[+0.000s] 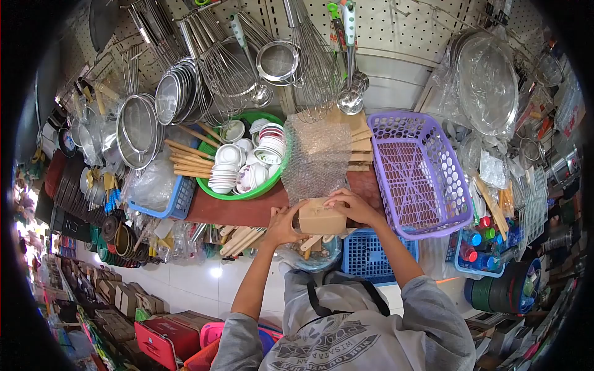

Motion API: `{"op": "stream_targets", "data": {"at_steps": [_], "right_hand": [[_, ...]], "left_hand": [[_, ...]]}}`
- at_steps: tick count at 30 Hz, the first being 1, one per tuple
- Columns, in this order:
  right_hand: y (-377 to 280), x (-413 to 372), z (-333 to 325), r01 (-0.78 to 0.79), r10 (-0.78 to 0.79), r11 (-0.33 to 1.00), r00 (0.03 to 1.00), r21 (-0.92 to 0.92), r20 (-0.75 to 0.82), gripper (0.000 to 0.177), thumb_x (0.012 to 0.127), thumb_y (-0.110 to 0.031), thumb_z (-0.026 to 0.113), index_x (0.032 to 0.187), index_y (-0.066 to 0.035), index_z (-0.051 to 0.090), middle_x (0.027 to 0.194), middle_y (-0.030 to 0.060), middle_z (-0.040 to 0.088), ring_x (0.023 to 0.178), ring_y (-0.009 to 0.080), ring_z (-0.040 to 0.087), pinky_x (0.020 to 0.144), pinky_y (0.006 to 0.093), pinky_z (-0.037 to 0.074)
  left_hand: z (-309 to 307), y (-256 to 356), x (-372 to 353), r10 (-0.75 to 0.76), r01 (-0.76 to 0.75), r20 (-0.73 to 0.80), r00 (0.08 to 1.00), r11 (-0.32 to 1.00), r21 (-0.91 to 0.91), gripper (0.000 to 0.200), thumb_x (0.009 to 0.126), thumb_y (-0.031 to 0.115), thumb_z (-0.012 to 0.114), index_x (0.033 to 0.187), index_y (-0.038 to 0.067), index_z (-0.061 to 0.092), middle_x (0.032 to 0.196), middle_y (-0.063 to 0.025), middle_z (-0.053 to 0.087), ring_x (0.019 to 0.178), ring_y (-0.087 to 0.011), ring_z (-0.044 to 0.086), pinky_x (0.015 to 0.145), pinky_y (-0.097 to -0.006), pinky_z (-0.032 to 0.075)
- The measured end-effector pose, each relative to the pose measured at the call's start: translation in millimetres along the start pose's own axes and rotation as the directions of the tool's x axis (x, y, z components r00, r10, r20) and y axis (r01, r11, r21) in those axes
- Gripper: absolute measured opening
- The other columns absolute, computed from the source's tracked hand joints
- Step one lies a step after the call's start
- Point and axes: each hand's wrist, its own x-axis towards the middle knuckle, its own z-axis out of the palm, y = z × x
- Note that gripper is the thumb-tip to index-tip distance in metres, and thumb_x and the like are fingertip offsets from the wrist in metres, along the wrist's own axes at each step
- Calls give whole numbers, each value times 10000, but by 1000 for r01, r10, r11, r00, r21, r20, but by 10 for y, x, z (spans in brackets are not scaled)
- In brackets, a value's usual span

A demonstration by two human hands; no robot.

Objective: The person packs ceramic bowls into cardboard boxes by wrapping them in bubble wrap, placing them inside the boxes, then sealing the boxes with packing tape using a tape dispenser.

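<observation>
A small brown cardboard box (322, 221) is held at the front edge of the reddish-brown shelf. My left hand (284, 224) grips its left side, thumb along the lower edge. Fingers of my right hand (352, 206) press on the top right of the box, curled at its upper edge. Just beyond the box lies a sheet of bubble wrap (317, 154), spread over the shelf. A green basin (247, 194) filled with small white bowls (230, 157) stands to the left of the wrap. What the box contains is hidden.
A purple basket (421, 173) stands on the right. Whisks (309, 68), strainers (139, 130) and ladles (351, 99) hang above the shelf. Blue baskets (371, 256) and wooden-handled utensils (244, 240) sit below the front edge. Flat wooden boards (361, 145) lie behind the wrap.
</observation>
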Motion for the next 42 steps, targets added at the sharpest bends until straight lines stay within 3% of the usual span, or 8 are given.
{"op": "stream_targets", "data": {"at_steps": [6,9,15,23,26,29,38,42], "right_hand": [[-273,-180,32,100,-110,959,994,-267,-25,583,841,-395,774,1332,-121,618,1430,133,494,1354,309,444,1134,429,357],[-228,-231,85,162,-179,959,982,-232,-56,853,674,-449,889,1370,-90,549,1425,139,495,1369,333,421,1154,462,344],[-267,-283,143,290,-325,907,943,-307,-70,1043,532,-450,949,1384,-54,498,1419,144,474,1355,345,433,1149,444,361],[-175,-188,146,157,-176,958,983,-242,-58,927,572,-312,913,1388,-98,527,1362,150,528,1281,334,506,1101,430,412],[-234,-184,106,133,-147,968,988,-213,-49,921,579,-296,898,1401,-114,525,1329,158,567,1251,344,535,1086,434,426],[-226,-183,86,115,-126,971,991,-208,-38,923,576,-303,895,1401,-113,528,1325,163,584,1235,346,559,1067,434,445],[-231,-162,70,38,-36,993,999,-109,21,928,596,-382,905,1397,-106,527,1325,169,618,1215,329,603,1036,419,474],[-171,-109,62,-42,44,997,999,-57,26,898,623,-426,896,1389,-128,533,1297,167,642,1189,329,624,1019,411,486]], "left_hand": [[55,-94,12,-14,17,44,999,997,-71,1116,561,600,855,1521,302,372,1123,-213,681,1055,-374,620,960,-462,372],[46,-95,5,-56,63,93,994,996,-71,1113,573,611,849,1523,310,354,1203,-211,670,1145,-410,606,1012,-511,382],[-5,-79,27,-148,185,215,965,970,-159,1098,596,605,859,1519,292,353,1334,-201,615,1233,-430,569,1090,-512,373],[14,-154,88,-155,285,348,924,887,-363,1106,628,497,902,1526,181,339,1434,-200,533,1349,-344,496,1136,-451,371],[33,-143,71,-146,278,327,934,872,-404,1147,583,648,850,1497,136,384,1394,-206,553,1292,-363,546,1080,-453,429],[23,-129,28,-193,252,263,945,944,-214,1116,611,666,827,1473,89,414,1438,-218,453,1346,-371,480,1088,-455,419],[225,-306,-10,-147,244,335,931,932,-268,1069,753,692,710,1472,-26,378,1396,-216,388,1427,-384,283,1171,-471,236],[345,-282,-63,-220,260,155,963,909,-325,941,821,655,655,1495,60,378,1386,-199,401,1370,-382,326,1167,-514,198]]}}
